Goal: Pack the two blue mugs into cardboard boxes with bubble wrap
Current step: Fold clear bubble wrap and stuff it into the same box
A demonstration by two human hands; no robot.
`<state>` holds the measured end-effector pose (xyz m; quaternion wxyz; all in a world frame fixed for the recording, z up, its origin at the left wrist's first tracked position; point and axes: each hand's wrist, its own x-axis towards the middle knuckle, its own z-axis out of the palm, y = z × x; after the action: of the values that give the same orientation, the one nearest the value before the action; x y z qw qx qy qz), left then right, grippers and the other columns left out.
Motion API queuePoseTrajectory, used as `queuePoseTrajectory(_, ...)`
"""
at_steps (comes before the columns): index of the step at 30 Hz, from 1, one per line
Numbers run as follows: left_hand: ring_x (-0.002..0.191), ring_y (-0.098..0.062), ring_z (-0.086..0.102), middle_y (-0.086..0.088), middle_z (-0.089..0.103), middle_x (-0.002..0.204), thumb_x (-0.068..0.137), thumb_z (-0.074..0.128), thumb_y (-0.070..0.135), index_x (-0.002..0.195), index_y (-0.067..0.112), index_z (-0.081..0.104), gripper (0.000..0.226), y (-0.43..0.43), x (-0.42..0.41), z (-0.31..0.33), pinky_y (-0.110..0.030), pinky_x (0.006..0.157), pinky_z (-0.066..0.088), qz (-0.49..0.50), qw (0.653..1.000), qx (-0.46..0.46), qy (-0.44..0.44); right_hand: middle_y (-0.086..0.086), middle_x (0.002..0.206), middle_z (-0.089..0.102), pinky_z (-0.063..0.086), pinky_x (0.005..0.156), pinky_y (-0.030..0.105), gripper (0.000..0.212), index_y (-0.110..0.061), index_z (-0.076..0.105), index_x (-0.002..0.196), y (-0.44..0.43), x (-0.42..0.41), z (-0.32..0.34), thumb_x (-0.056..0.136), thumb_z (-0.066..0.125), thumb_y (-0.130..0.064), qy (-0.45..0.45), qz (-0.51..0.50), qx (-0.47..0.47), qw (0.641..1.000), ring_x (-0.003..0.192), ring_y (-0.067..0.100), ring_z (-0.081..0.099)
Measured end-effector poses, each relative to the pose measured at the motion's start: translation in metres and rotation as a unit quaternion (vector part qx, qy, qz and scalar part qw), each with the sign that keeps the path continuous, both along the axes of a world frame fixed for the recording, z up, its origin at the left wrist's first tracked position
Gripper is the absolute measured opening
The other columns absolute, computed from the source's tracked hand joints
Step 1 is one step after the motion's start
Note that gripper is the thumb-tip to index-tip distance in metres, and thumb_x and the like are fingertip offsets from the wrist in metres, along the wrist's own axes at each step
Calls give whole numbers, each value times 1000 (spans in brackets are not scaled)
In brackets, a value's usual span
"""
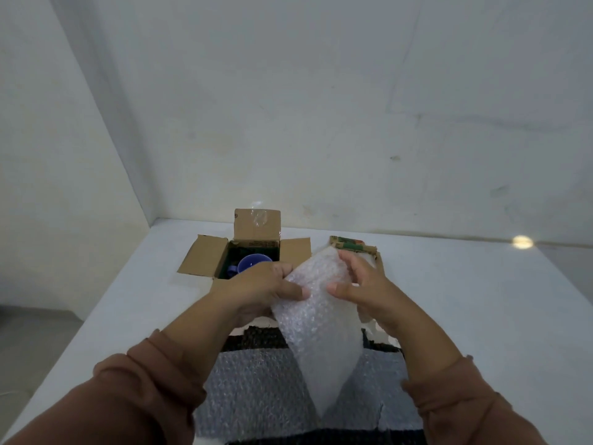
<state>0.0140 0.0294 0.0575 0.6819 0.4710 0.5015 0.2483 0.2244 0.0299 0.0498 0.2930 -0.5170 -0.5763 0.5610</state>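
I have the bubble wrap (316,303) pinched between my left hand (266,289) and right hand (359,285), above the bench (465,300); it looks light, limp and slippery, so I grip its edges; a fragile mug (252,263) sits in the open box (224,258).
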Motion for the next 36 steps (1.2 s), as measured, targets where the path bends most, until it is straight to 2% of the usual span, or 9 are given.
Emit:
queuePoseTrajectory(4, 82, -22, 69, -6, 72, 95, 87, 63, 15, 98, 10, 65, 13, 3, -2, 0, -31, 62, 54, 60, 998, 4, -37, 1, 107, 72, 55, 70, 27, 41, -21, 62, 115, 0, 0, -4, 77, 72, -10, 95, 36, -70, 992, 96, 18, 69)
queuePoseTrajectory(8, 110, -38, 60, -19, 67, 115, 75, 71, 35, 108, 9, 64, 42, 0, 1, -18, -50, 95, 46, 153, 983, -53, -86, 5, 107, 71, 53, 81, 44, 21, -21, 64, 99, 7, -6, -13, 84, 64, -7, 141, -130, -53, 980, 96, 25, 67)
queuePoseTrajectory(12, 83, -29, 64, -15, 73, 99, 85, 66, 19, 95, 11, 67, 13, 0, 2, -32, -35, 67, 49, 123, 991, -48, 13, 9, 111, 67, 54, 68, 36, 32, -22, 56, 113, 13, -8, -9, 85, 64, -9, 162, -168, -58, 971, 92, 22, 67)
queuePoseTrajectory(17, 77, -27, 62, -8, 70, 87, 89, 63, 17, 108, 10, 61, 21, 8, -3, -28, -36, 69, 48, 213, 977, -17, 17, 7, 79, 52, 48, 67, 27, 94, -44, 15, 144, 12, -4, -14, 79, 70, -4, -2, -112, 12, 994, 75, 18, 55)
queuePoseTrajectory(20, 81, -22, 62, -8, 62, 109, 84, 67, 7, 137, 22, 38, 62, 7, -4, -25, -28, 57, 51, 230, 972, 50, 27, -4, 72, 48, 40, 59, 14, 85, -53, 20, 140, 11, -7, -17, 81, 67, -14, -135, -68, 127, 980, 62, 6, 47)
queuePoseTrajectory(22, 82, -17, 61, -6, 62, 112, 83, 62, -5, 144, 30, 29, 78, 6, -5, -25, -22, 59, 50, 195, 974, 103, 44, -6, 90, 52, 40, 59, 11, 72, -46, 32, 139, 11, -9, -17, 80, 66, -21, -170, -42, 116, 978, 71, 2, 48)
queuePoseTrajectory(28, 65, -4, 54, 7, 62, 84, 85, 57, 3, 99, 33, 62, 33, 6, 1, -16, -7, 46, 39, 96, 953, 209, 197, -12, 105, 38, 36, 86, 33, 28, -41, 55, 90, 13, -15, -15, 67, 67, -50, -394, -25, 194, 898, 104, 11, 38)
queuePoseTrajectory(32, 70, -3, 54, 4, 55, 92, 82, 66, 8, 86, 35, 64, 27, 9, 10, -14, -14, 59, 47, 112, 950, 235, 173, -10, 80, 55, 39, 59, 23, 9, -30, 58, 81, 14, -22, -12, 80, 62, -37, -329, 34, 190, 924, 80, 13, 55)
queuePoseTrajectory(36, 109, -18, 50, 5, 45, 121, 79, 72, 11, 133, 25, 43, 64, 21, 20, -23, -35, 90, 47, 226, 957, 158, 85, 2, 74, 64, 44, 58, 28, 12, -19, 61, 74, 20, -16, -9, 85, 62, -22, -156, -102, 118, 975, 65, 15, 57)
